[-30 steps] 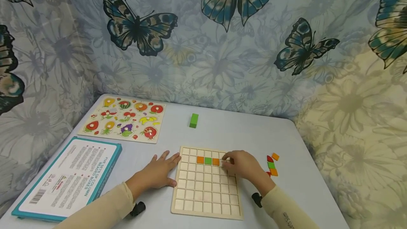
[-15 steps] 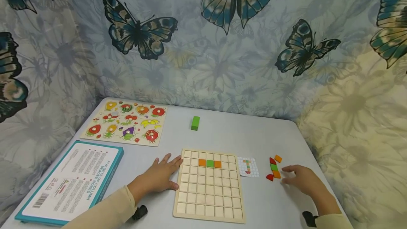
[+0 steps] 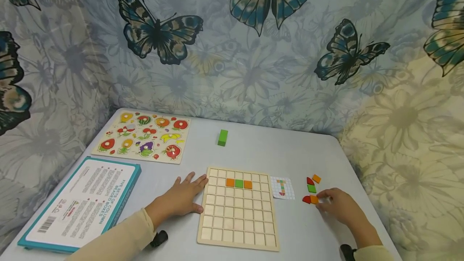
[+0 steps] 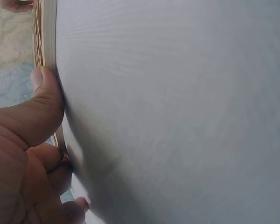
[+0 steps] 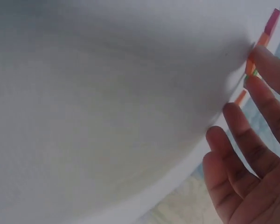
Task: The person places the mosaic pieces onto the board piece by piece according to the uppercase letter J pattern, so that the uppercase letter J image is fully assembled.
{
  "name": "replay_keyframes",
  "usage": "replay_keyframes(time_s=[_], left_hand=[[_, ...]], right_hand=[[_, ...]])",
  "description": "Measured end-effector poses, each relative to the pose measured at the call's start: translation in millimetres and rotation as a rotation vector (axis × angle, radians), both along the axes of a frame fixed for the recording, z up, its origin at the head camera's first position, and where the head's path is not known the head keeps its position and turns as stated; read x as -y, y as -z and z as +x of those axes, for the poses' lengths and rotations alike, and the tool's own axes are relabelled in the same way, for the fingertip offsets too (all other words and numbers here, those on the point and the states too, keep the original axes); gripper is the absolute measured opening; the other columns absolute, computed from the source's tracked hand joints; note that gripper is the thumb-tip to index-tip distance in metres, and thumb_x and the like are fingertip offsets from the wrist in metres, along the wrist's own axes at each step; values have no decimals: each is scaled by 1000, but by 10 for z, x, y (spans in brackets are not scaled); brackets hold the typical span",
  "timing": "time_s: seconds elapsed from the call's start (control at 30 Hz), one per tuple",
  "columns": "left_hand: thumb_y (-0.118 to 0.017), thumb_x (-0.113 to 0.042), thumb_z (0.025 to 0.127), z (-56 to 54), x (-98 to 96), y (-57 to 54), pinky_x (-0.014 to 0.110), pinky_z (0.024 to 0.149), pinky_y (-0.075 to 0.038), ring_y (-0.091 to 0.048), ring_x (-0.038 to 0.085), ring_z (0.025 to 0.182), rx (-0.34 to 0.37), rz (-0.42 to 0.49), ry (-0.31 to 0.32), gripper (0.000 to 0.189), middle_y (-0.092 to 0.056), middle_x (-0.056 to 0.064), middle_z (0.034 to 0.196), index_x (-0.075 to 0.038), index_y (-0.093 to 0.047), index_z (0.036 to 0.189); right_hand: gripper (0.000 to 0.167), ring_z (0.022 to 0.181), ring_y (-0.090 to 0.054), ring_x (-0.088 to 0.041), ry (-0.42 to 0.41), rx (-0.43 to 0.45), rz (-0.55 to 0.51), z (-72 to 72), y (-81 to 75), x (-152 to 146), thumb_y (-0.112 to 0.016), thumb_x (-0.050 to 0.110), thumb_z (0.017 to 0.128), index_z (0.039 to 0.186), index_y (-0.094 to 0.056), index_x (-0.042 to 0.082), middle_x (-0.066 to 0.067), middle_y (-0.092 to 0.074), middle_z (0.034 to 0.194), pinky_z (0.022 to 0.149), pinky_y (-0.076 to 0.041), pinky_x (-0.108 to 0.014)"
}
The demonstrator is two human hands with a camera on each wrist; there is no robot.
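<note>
My left hand (image 3: 179,196) rests spread on the table, with fingertips and thumb at the left edge of a wooden grid board (image 3: 237,216). In the board's second row sit an orange square tile (image 3: 230,182), a green one (image 3: 239,183) and another orange one. My right hand (image 3: 340,204) pinches a loose orange tile (image 3: 313,199) between thumb and index finger, the other fingers loosely bent in the right wrist view. Right beside that tile lies a red rounded piece (image 3: 306,199). Just behind are a green tile (image 3: 311,188), a second red piece (image 3: 310,181) and an orange tile (image 3: 316,178).
A small pattern card (image 3: 282,188) lies against the board's right side. Farther back stand a green block (image 3: 222,137) and a fruit puzzle board (image 3: 141,136). A flat teal-edged box (image 3: 79,204) occupies the left side. Butterfly-patterned cloth surrounds the table.
My right hand has left the board, uncovering the card, and reached right to the loose pieces. The orange tile there has shifted slightly, toward the red piece. The left hand stays in place.
</note>
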State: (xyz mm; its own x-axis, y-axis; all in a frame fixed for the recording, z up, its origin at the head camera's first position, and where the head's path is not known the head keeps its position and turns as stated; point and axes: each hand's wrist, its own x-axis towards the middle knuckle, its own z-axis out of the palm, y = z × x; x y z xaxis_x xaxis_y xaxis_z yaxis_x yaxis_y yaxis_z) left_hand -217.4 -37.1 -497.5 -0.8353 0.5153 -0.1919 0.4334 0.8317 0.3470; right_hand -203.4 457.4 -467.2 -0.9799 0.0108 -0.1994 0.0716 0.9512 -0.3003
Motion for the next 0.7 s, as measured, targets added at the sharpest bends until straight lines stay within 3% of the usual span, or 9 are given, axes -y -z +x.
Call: replay_keyframes(time_s=[0.17, 0.3, 0.4, 0.5, 0.7], left_hand=[[-76, -47, 80, 10, 18, 17, 67, 108, -17, -16, 39, 145, 4, 2, -11, 91, -29, 2, 159, -10, -35, 153], [-74, -50, 80, -19, 27, 57, 66, 109, -15, -13, 37, 146, 19, -4, -12, 92, -26, 0, 160, -13, -33, 154], [-74, -50, 80, -31, 21, 82, 66, 110, -15, -13, 36, 146, 19, -10, -17, 93, -25, -1, 160, -14, -33, 154], [-75, -49, 80, -33, 6, 76, 66, 109, -15, -13, 37, 146, 8, -13, -21, 92, -26, 0, 160, -13, -34, 154], [-75, -49, 79, -21, 5, 45, 67, 109, -16, -14, 37, 146, 10, -7, -12, 92, -27, 0, 159, -13, -34, 154]], right_hand=[[30, 97, -58, -35, 13, 11, -10, -25, 36, 9, -79, 25, 82, 104, -73, 6, -13, -64, 104, 82, -48, -55], [36, 94, -59, -31, 31, 7, -37, 5, -7, 6, -78, 33, 83, 106, -71, 6, -9, -64, 100, 77, -51, -49], [41, 89, -59, -25, 0, -32, -62, -7, -44, 95, -77, 39, 83, 106, -71, 6, -5, -64, 97, 71, -51, -42], [36, 81, -57, -19, -67, -76, -83, -48, -52, 353, -78, 38, 82, 103, -72, 9, 1, -63, 89, 66, -49, -37], [18, 62, -47, -11, -215, -112, -138, -143, -36, 1179, -81, 27, 81, 93, -72, 19, 7, -53, 72, 53, -40, -29]])
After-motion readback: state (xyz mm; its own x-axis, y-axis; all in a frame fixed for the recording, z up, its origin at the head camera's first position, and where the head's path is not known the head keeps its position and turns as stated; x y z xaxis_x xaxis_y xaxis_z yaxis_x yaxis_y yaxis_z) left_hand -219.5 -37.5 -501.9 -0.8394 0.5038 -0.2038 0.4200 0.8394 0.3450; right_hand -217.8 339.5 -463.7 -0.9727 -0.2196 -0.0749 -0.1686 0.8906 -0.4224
